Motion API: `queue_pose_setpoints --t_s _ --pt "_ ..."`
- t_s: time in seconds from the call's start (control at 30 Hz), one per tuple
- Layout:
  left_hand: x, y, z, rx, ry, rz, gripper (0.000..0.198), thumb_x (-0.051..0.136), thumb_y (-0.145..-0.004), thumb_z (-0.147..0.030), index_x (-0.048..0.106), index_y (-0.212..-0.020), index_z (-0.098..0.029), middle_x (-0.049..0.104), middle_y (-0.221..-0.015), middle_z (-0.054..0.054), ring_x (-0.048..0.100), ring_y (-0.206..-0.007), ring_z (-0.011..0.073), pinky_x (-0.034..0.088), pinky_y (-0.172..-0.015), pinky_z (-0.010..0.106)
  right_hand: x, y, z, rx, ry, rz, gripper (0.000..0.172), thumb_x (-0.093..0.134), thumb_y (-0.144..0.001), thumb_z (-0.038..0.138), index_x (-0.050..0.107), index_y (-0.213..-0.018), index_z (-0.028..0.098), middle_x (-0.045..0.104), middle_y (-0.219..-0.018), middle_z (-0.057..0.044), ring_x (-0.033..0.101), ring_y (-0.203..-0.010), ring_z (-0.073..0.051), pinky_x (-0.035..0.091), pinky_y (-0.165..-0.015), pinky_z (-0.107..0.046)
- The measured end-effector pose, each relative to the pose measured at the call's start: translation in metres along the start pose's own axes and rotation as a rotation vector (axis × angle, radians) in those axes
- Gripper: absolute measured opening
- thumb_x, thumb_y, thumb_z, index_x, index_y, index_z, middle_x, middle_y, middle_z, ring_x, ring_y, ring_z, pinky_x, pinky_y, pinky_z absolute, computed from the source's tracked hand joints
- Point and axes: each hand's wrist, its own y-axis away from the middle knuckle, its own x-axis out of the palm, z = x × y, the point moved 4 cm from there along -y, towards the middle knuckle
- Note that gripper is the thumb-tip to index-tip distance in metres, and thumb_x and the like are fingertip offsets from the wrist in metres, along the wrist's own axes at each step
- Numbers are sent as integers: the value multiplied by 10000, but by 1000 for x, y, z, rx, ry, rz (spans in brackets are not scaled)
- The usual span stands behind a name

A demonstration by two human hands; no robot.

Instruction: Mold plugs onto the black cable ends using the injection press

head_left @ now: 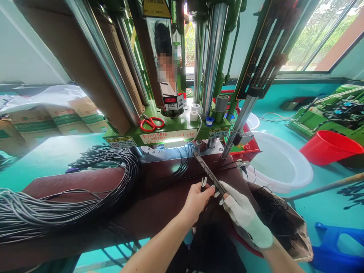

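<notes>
My bare left hand (196, 201) pinches black cable ends with silvery metal connectors (203, 182) beside a long, narrow metal bar (209, 171). In a white glove, my right hand (243, 214) is closed round the near end of that bar, where small metal pieces stick out. The bar's far end reaches the metal bed of a green press (179, 129). Black cables (183, 161) run out from under the press head onto the brown tabletop (159, 210). A thick bundle of black cables (119, 182) lies curved to the left.
Red-handled scissors (152, 123) and small tape rolls (194, 115) lie on the press. A white tub (281, 163), a red bucket (331, 148) and a blue stool (338, 248) stand at right. A sack (301, 239) holds dark cables. Cartons (36, 117) stand at left.
</notes>
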Motion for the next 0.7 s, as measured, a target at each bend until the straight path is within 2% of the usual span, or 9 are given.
queue_pose_setpoints --t_s 0.1,0.2,0.27,0.33,0.4,0.47,0.53,0.6,0.7 --pt "-3 -3 1 77 -76 -30 309 616 -679 -434 463 -601 -177 267 -367 -108 200 -336 32 134 -334 180 1 -1 -1 -29 -8 -4 531 524 -796 440 498 -1240 151 507 -613 7 388 -492 -82 331 -397 -202" --pt "-11 -4 -5 269 -129 -118 318 566 -739 -433 501 -607 -151 400 -474 -58 344 -426 45 255 -397 171 1 2 0 103 -88 -12 577 514 -793 464 450 -1270 146 491 -606 19 307 -381 -43 203 -306 -176" --pt "-19 -4 -8 328 -63 -207 346 511 -775 -471 474 -630 -160 396 -512 -58 350 -447 45 273 -411 165 -1 3 4 139 -111 -17 570 496 -807 456 430 -1281 146 491 -599 24 270 -336 -21 170 -289 -164" --pt "-23 -3 -8 294 67 -238 342 465 -796 -505 402 -675 -191 311 -501 -89 257 -401 35 205 -367 156 -2 3 7 145 -108 -14 555 485 -815 452 431 -1279 152 500 -599 22 273 -319 -14 176 -280 -156" --pt "-22 -1 -8 259 161 -208 329 449 -805 -508 324 -705 -221 248 -501 -108 168 -380 33 132 -344 152 -3 3 7 145 -106 -8 552 487 -812 461 441 -1269 156 497 -592 25 270 -314 -11 183 -271 -150" --pt "-18 1 -10 280 158 -181 314 448 -814 -480 297 -704 -227 271 -505 -108 175 -382 34 139 -341 147 -4 2 7 145 -105 5 542 493 -812 456 450 -1260 155 494 -596 26 271 -322 -7 190 -272 -143" --pt "-14 1 -11 276 92 -138 299 474 -805 -445 327 -683 -215 309 -490 -102 206 -382 32 154 -340 148 -4 2 6 144 -93 21 530 484 -821 442 446 -1261 148 484 -588 33 269 -322 -3 192 -275 -137" --pt "-11 0 -9 215 31 -90 290 537 -764 -413 384 -652 -194 327 -462 -97 220 -376 25 143 -338 153 -4 2 6 147 -67 37 539 474 -827 438 431 -1270 135 474 -578 40 268 -313 -1 194 -272 -138" --pt "-13 -4 -4 120 54 -63 283 612 -696 -391 452 -632 -168 307 -420 -105 201 -355 13 120 -341 161 -4 2 7 151 -42 50 542 466 -828 437 423 -1277 138 477 -581 40 282 -312 -5 197 -272 -137"
